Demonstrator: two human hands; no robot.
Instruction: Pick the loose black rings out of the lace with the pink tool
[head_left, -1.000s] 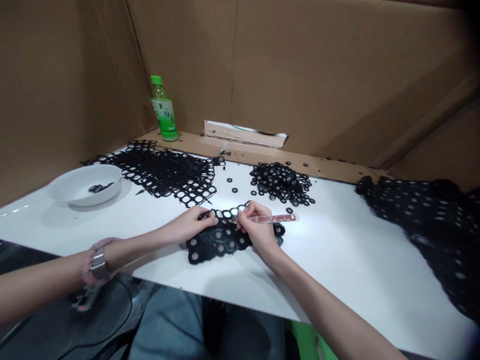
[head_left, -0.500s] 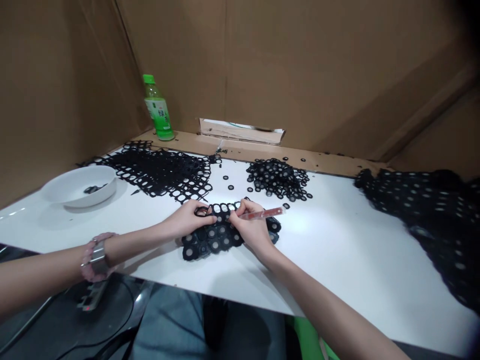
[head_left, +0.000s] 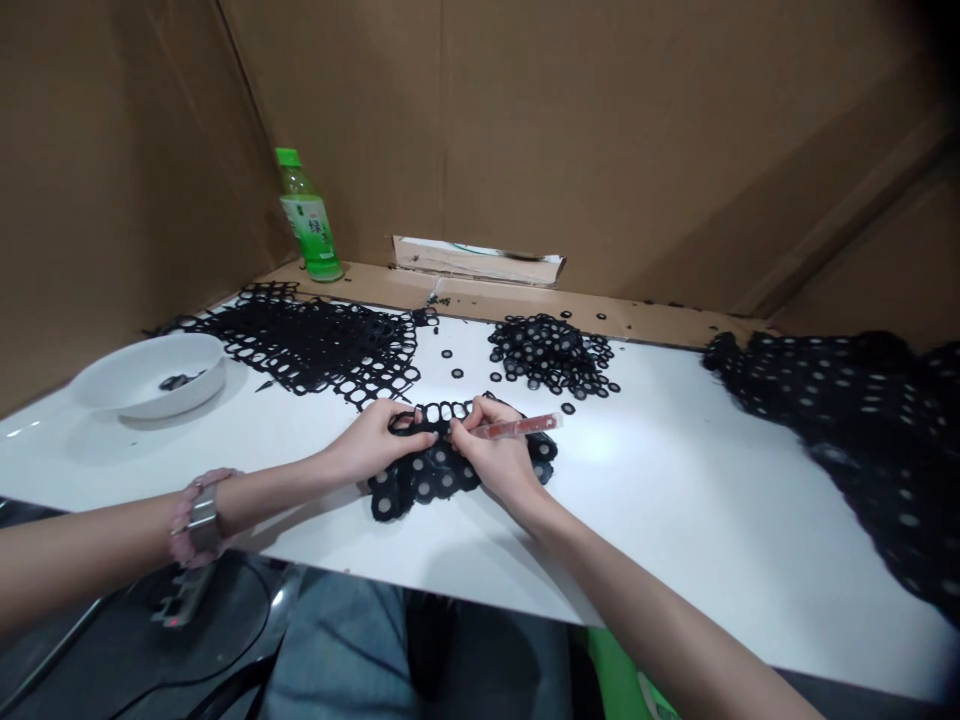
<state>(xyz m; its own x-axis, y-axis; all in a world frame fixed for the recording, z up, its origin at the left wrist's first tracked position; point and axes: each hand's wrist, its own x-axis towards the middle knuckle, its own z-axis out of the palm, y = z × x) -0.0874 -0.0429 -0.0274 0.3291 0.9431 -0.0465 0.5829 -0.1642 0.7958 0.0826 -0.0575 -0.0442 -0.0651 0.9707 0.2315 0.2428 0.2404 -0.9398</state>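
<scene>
A black sheet of joined round pieces (head_left: 424, 488) with pale grey centres lies on the white table in front of me; its far edge shows a row of open loops. My left hand (head_left: 382, 438) is closed on the left part of this sheet, thumb on top. In my right hand (head_left: 495, 450) is a slim pen-like tool with a reddish-brown, partly clear handle (head_left: 517, 427), its back end pointing right. The tool's tip is hidden by my fingers, which press at the sheet close to my left thumb.
Black open netting (head_left: 315, 340) is heaped at the back left, beside a white bowl (head_left: 150, 385) holding a few dark pieces. Loose black rings (head_left: 551, 355) form a pile at the back centre. A larger black dotted sheet (head_left: 847, 420) covers the right. A green bottle (head_left: 311, 225) stands behind.
My right hand has moved slightly left along the sheet, closer to my left thumb. The sheet's near edge has shifted and bunched a little. Both hands keep their hold.
</scene>
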